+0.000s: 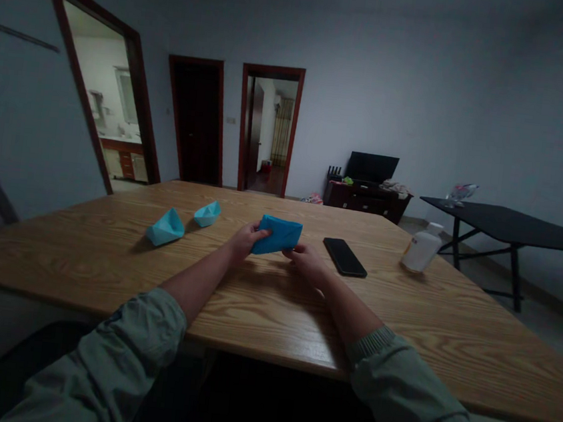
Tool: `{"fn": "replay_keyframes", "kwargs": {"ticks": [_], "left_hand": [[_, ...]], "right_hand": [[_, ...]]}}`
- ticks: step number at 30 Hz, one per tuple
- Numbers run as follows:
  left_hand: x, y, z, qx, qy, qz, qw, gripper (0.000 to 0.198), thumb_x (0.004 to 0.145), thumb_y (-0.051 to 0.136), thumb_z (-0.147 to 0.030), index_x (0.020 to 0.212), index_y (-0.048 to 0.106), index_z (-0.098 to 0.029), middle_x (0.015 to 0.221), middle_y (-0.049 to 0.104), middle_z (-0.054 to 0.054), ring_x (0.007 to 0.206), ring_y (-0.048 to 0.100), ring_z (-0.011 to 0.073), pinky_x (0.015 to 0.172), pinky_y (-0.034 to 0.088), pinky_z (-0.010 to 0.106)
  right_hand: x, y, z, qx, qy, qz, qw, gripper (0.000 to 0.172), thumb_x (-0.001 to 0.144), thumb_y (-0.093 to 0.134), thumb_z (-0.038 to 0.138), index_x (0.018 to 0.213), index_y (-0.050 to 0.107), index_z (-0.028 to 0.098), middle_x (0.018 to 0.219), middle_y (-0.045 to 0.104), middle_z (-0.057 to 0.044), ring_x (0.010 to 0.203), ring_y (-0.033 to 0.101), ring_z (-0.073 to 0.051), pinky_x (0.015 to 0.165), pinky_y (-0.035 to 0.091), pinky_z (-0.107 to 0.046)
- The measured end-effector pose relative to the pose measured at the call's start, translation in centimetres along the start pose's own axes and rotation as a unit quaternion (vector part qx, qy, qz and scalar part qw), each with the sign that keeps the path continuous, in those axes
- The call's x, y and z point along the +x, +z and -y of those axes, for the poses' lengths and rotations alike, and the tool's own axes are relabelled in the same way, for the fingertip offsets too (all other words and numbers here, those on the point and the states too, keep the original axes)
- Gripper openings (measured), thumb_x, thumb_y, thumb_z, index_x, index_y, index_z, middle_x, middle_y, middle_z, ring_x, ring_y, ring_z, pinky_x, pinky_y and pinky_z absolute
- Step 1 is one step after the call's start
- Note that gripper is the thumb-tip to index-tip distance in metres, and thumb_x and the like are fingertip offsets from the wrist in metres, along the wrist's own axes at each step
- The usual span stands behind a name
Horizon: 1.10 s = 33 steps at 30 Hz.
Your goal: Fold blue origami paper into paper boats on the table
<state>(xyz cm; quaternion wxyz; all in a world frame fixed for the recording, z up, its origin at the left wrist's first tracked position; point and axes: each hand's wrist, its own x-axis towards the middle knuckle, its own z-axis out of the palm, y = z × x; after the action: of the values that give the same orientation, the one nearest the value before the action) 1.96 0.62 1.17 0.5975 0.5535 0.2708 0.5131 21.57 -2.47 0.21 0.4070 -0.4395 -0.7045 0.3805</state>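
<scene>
dim room, grey-blue walls. a lit doorway [97, 91] stands at far left, and a low dark dresser [365, 203] with a black screen [372, 168] sits against the far wall. a black-topped side table [506, 221] stands at right. the oak-grained counter [79, 263] fills the foreground. on it, toward the right, stands a white plastic bottle [422, 247]; a black smartphone [344, 256] lies flat just beside the right hand [307, 263]. at left are a pale blue paper boat [166, 227] and a second paper boat [207, 213], near each other but apart. the folded blue paper [279, 235] sits mid-counter between the hands, with the boats to one side and the phone to the other; whether it touches the wood i cannot tell. the left hand [247, 241] has its fingers [260, 233] clamped on the paper's left end. the right hand's fingers [293, 253] are curled together at the lower corner, grip unclear. note: an even hold across the layers seems best, keeping the edges aligned.
</scene>
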Motion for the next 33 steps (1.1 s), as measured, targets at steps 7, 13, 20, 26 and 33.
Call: {"fn": "replay_keyframes", "kwargs": {"ticks": [7,13,20,26,33], "left_hand": [[-0.6,0.5,0.2,0.048,-0.063,0.054,0.995,0.046,0.062,0.074,-0.038,0.099,0.065,-0.011,0.085,0.068,0.008,0.072,0.062,0.0178,0.065,0.048,0.029],[-0.7,0.7,1.5,0.069,-0.098,0.069,0.990,0.052,0.062,0.076,-0.040,0.103,0.057,-0.015,0.094,0.065,0.008,0.078,0.063,0.0182,0.060,0.050,0.027],[-0.7,0.6,1.3,0.134,-0.070,0.058,0.987,0.068,0.059,0.080,-0.041,0.115,0.048,-0.018,0.081,0.063,0.002,0.051,0.055,0.0076,0.049,0.042,0.020],[-0.1,-0.6,0.5,0.192,0.010,-0.078,0.978,0.051,0.064,0.075,-0.043,0.102,0.058,-0.014,0.082,0.064,0.004,0.058,0.059,0.0107,0.046,0.040,0.019],[-0.2,0.0,0.4,0.150,-0.027,-0.062,0.986,0.050,0.063,0.076,-0.040,0.102,0.061,-0.013,0.087,0.067,0.008,0.065,0.065,0.0167,0.055,0.049,0.026]], "right_hand": [[0.4,0.3,-0.3,0.021,-0.084,0.009,0.996,0.025,0.075,0.058,0.030,0.092,0.068,0.015,0.092,0.068,-0.004,0.086,0.058,-0.018,0.084,0.044,-0.035],[0.4,0.2,-0.1,-0.096,-0.142,-0.022,0.985,0.027,0.077,0.056,0.023,0.100,0.068,0.017,0.108,0.068,-0.009,0.099,0.061,-0.024,0.092,0.044,-0.040],[0.8,0.5,-1.5,-0.065,-0.183,-0.086,0.977,0.046,0.074,0.061,0.022,0.119,0.057,0.017,0.112,0.066,-0.010,0.101,0.061,-0.023,0.090,0.046,-0.040],[0.4,0.0,-1.4,-0.116,-0.119,-0.133,0.977,0.073,0.075,0.059,0.024,0.142,0.031,0.020,0.119,0.060,-0.013,0.090,0.064,-0.019,0.076,0.053,-0.034],[-0.8,0.7,0.7,-0.414,-0.258,-0.126,0.864,0.065,0.080,0.055,0.024,0.143,0.037,0.021,0.151,0.029,-0.011,0.139,0.026,-0.029,0.111,0.025,-0.049]]}}
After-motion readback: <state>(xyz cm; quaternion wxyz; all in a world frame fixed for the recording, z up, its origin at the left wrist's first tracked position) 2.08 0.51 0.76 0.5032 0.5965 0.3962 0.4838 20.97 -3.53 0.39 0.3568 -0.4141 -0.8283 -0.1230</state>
